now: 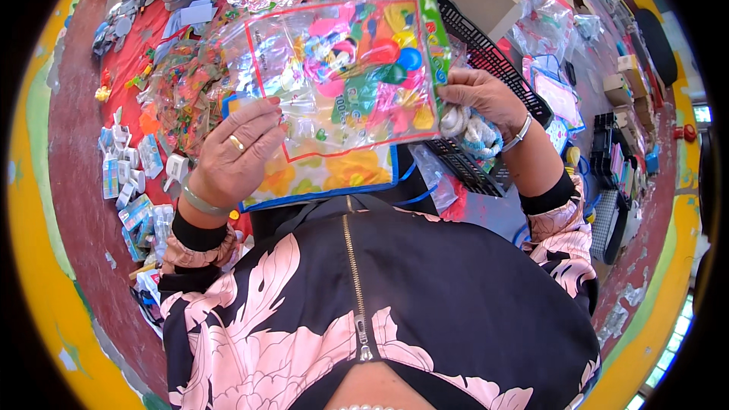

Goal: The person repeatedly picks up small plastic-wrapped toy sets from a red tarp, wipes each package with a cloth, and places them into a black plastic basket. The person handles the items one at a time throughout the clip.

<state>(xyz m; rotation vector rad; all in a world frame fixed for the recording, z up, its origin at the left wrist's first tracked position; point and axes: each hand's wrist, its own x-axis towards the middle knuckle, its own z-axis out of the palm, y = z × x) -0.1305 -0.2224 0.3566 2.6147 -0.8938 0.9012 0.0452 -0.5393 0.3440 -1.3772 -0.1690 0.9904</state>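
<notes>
Cluttered floor (83, 205); 2 hands grip balloon packet (349, 68) edges.

Red floor (80, 182), small packets (125, 175), black crate (486, 53)

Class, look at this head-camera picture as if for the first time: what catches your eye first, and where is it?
First comes the clear plastic packet of bright balloons, held up at the centre by the left hand and the right hand. The right hand also clutches a pale cloth. Behind the packet lies a black plastic crate, and at the left small packaged items are scattered over the red floor.
</notes>
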